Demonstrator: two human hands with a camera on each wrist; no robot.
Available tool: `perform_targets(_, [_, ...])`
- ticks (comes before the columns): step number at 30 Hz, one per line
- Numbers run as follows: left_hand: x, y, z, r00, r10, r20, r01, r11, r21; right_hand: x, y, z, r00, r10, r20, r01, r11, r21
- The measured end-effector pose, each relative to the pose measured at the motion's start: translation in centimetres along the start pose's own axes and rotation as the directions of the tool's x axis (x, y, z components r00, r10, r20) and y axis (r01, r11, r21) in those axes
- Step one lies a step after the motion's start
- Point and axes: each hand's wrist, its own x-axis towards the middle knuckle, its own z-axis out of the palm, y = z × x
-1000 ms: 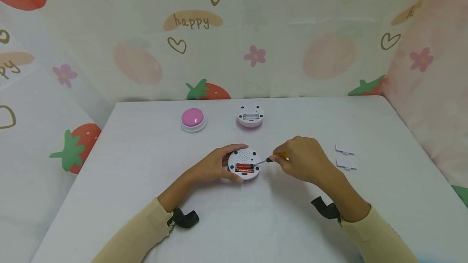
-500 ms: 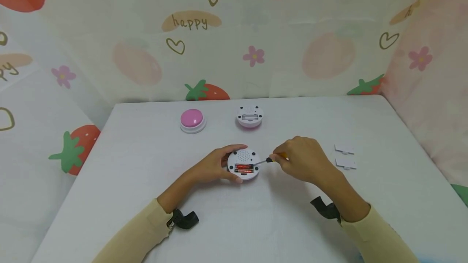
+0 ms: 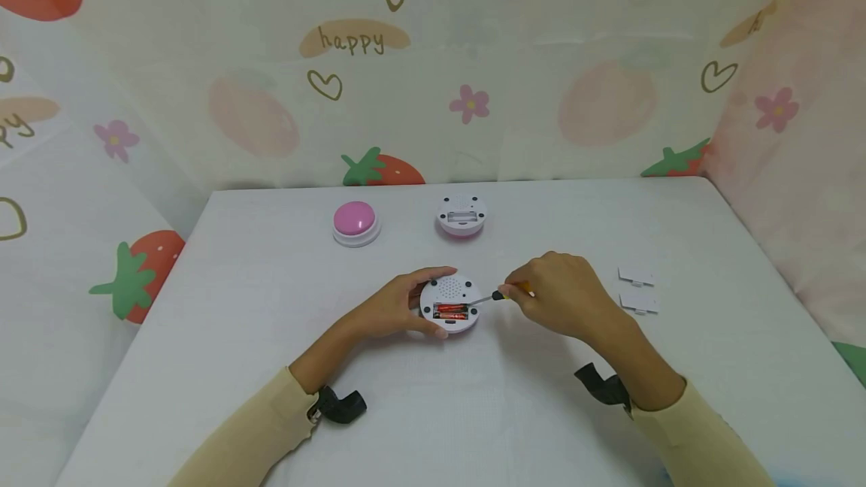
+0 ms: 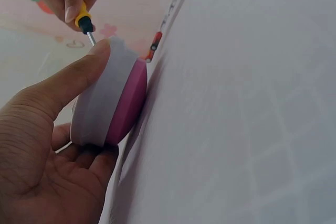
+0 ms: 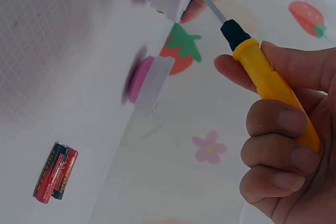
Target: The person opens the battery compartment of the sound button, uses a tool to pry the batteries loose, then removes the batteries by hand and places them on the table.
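My left hand [image 3: 392, 308] grips a round white button with a pink dome [image 3: 452, 288] by its sides, thumb at the near edge. It lies upside down, dome against the table, as the left wrist view also shows. Two red batteries [image 3: 451, 311] sit side by side in its uncovered battery compartment. In my right hand [image 3: 564, 295] is a screwdriver with a yellow handle [image 5: 273, 90], fingers curled round it. Its metal shaft [image 5: 211, 7] slants down to the button, the tip right at the compartment's right end.
Farther back stand an upright pink button [image 3: 355, 221] and an upturned one [image 3: 462, 215] with a bare battery compartment. Two white battery covers [image 3: 638, 303] lie at the right. Two loose batteries [image 5: 55, 172] rest on the white table [image 3: 271, 261], hidden behind my right hand in the head view.
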Motion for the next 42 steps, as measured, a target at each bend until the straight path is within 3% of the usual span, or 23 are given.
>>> perform_targets(9, [-0.3, 0.0, -0.1, 1.000, 0.000, -0.003, 0.000, 1.000, -0.026, 0.0, -0.1, -0.3, 0.999, -0.028, -0.023, 0.028, 1.000, -0.004])
perform_targets(14, [-0.4, -0.5, 0.1, 1.000, -0.009, 0.011, 0.010, 0.999, -0.043, -0.5, -0.3, -0.5, 0.995, -0.087, -0.053, 0.088, 0.996, 0.019])
perform_targets(19, [-0.5, -0.4, 0.2, 1.000, -0.024, 0.015, 0.025, 0.998, -0.051, -0.7, -0.6, -0.5, 0.989, -0.146, -0.033, 0.146, 0.989, 0.024])
perform_targets(32, [0.0, -0.2, 0.0, 1.000, -0.010, 0.009, 0.011, 1.000, -0.010, -0.5, -1.1, -0.3, 0.991, -0.135, -0.013, 0.135, 0.990, 0.027])
perform_targets(42, [0.0, 0.2, 0.0, 1.000, -0.011, 0.002, 0.010, 1.000, 0.023, -0.6, -1.0, -0.5, 0.990, -0.143, 0.013, 0.141, 0.986, 0.090])
